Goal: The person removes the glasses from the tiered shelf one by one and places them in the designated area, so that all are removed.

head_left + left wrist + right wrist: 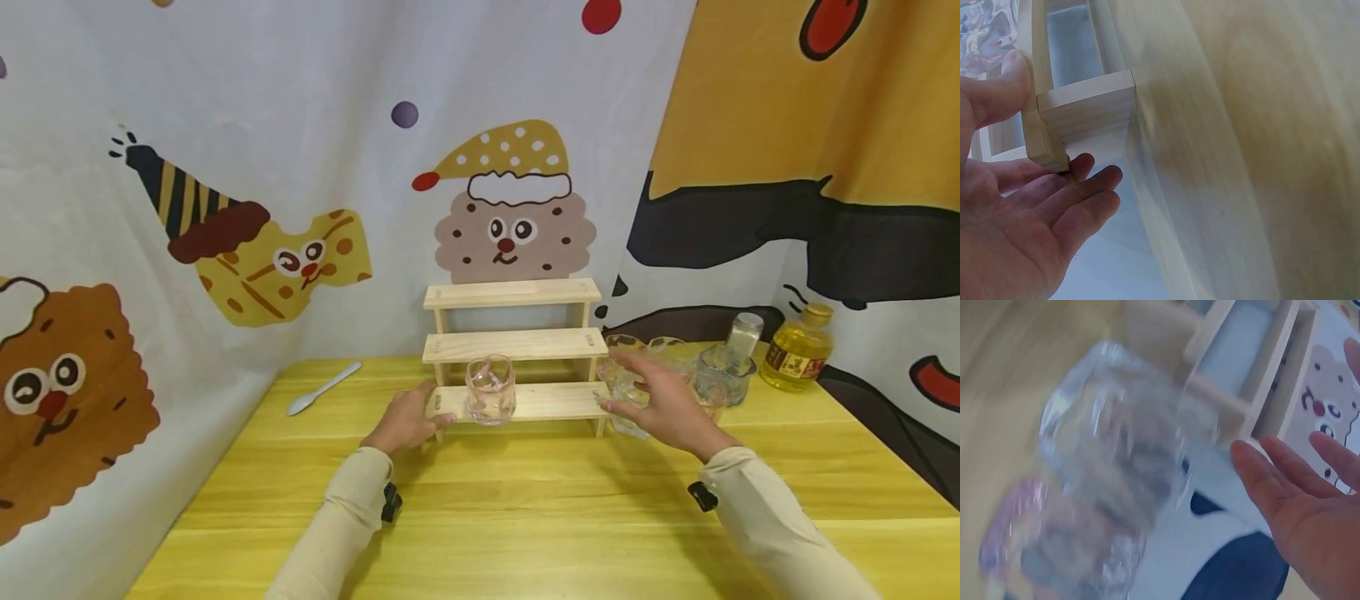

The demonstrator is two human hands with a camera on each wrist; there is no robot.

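A three-tier wooden step rack (525, 343) stands on the table with a clear pink-tinted glass (491, 390) on its lowest shelf. My left hand (407, 418) grips the left end of that shelf. The left wrist view shows the thumb of this hand (1016, 206) on the shelf's top and front, with the fingers around the end and underside of the wood. By the rack's right end, my right hand (670, 406) has its fingers extended and holds nothing. Several clear glasses (626, 387) stand beneath and beside it; they look blurred in the right wrist view.
At the back right stand a bottle of yellow oil (799, 350) and a small jar with pale contents (745, 333). A white spoon (324, 389) lies left of the rack. Behind the table (480, 517) hangs a printed cartoon curtain (315, 100).
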